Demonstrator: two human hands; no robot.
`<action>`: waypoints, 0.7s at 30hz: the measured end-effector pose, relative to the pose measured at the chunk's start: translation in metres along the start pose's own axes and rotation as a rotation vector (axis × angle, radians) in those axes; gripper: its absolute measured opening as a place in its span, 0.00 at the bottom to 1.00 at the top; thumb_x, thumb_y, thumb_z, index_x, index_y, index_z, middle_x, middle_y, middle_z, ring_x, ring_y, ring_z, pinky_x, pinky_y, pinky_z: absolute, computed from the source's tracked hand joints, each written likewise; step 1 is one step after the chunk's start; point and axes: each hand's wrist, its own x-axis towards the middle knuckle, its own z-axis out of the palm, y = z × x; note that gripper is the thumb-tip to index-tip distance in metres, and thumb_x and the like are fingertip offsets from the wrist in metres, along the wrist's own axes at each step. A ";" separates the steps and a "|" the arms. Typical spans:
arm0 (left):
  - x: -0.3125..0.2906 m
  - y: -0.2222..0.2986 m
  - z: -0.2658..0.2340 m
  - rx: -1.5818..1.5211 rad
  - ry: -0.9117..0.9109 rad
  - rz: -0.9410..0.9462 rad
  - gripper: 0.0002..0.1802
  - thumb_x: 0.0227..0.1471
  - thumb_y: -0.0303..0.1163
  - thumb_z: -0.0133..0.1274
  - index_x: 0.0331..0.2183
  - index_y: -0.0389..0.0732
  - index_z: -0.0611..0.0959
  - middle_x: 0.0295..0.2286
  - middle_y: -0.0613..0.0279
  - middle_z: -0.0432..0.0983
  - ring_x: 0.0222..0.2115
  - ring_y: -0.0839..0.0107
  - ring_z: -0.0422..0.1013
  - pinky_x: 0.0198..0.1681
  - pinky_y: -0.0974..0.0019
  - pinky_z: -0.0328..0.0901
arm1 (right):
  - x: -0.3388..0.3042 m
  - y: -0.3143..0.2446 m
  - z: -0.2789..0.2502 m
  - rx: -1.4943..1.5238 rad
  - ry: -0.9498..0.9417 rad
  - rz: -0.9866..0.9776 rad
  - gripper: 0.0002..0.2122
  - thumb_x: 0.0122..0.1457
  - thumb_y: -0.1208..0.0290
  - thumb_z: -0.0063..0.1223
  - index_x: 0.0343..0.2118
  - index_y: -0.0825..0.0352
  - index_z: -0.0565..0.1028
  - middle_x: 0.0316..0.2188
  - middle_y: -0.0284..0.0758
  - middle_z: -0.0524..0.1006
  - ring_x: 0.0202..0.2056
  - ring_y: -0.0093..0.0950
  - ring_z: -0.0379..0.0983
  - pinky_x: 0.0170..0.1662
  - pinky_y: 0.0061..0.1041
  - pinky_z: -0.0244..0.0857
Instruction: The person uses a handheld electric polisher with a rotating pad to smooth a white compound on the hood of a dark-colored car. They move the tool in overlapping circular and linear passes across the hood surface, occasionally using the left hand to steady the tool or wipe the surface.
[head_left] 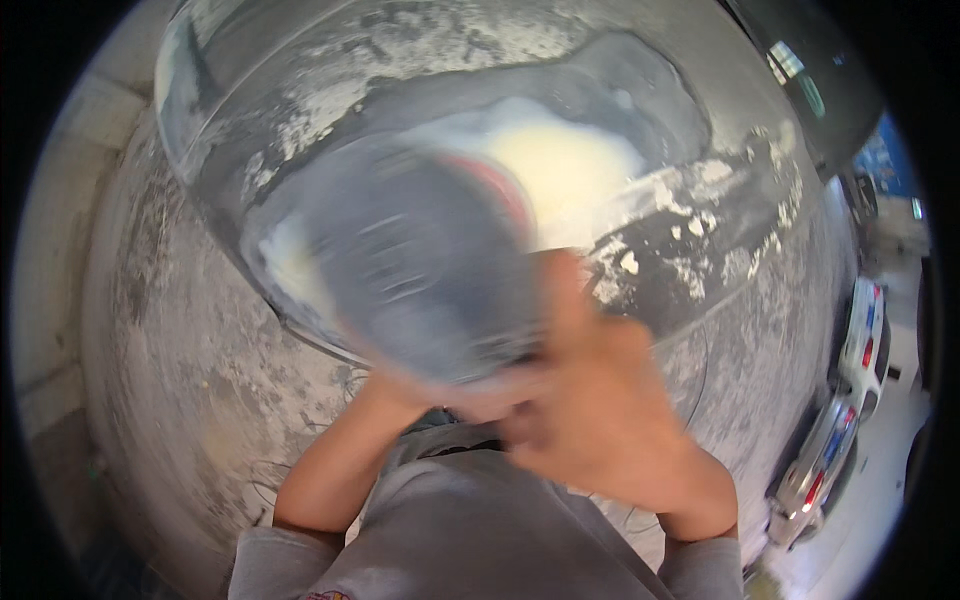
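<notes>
A big, rounded dark grey tool [420,270] fills the middle of the head view, smeared by motion. It shows short pale slot-like marks and a red arc along its far right edge; its exact kind cannot be made out. My right hand [590,385] is closed on its lower right side, with the thumb pointing up along it. My left hand [410,392] is at its lower edge, fingers mostly hidden behind the tool. Beyond and beneath the tool lies a broad curved grey panel [640,270] with scuffed whitish patches. A smooth cream-yellow patch [570,165] shows past the tool's far right edge.
The panel's rim [225,255] curves around on the left. Dusty grey floor [200,390] surrounds it, with thin cables [262,478] lying near my left arm. Parked cars [820,465] stand at the right, and a pale wall [60,230] runs along the left.
</notes>
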 end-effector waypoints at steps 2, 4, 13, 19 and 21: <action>0.021 -0.003 0.046 0.070 -0.023 0.082 0.63 0.27 0.68 0.76 0.52 0.28 0.73 0.46 0.42 0.76 0.44 0.49 0.76 0.47 0.49 0.70 | -0.012 0.031 -0.020 -0.116 0.165 -0.165 0.22 0.46 0.78 0.65 0.46 0.73 0.73 0.35 0.42 0.77 0.27 0.47 0.78 0.31 0.39 0.73; 0.038 -0.010 0.085 0.155 0.017 0.147 0.65 0.26 0.70 0.76 0.52 0.28 0.73 0.46 0.42 0.75 0.44 0.47 0.76 0.47 0.48 0.70 | -0.020 0.065 -0.032 -0.280 0.320 -0.259 0.24 0.45 0.80 0.66 0.49 0.71 0.74 0.39 0.45 0.76 0.27 0.45 0.77 0.31 0.38 0.72; 0.063 -0.012 0.144 0.190 0.121 0.167 0.62 0.21 0.73 0.71 0.39 0.24 0.73 0.37 0.36 0.74 0.43 0.41 0.72 0.53 0.47 0.64 | -0.029 0.078 -0.051 0.102 0.537 0.370 0.17 0.55 0.84 0.65 0.43 0.72 0.68 0.33 0.35 0.72 0.22 0.22 0.72 0.24 0.23 0.67; 0.013 0.003 0.051 0.186 0.256 0.188 0.61 0.21 0.68 0.76 0.46 0.30 0.73 0.42 0.41 0.73 0.43 0.40 0.72 0.51 0.42 0.65 | -0.030 0.029 0.001 -0.033 0.315 0.146 0.12 0.51 0.84 0.62 0.40 0.77 0.77 0.31 0.39 0.80 0.32 0.27 0.78 0.36 0.26 0.72; -0.002 0.004 0.021 0.171 0.257 0.204 0.62 0.21 0.67 0.76 0.50 0.30 0.73 0.44 0.43 0.73 0.45 0.41 0.72 0.52 0.42 0.65 | -0.023 0.007 0.017 0.062 0.263 0.094 0.13 0.50 0.85 0.61 0.41 0.79 0.78 0.32 0.41 0.82 0.36 0.28 0.80 0.41 0.27 0.73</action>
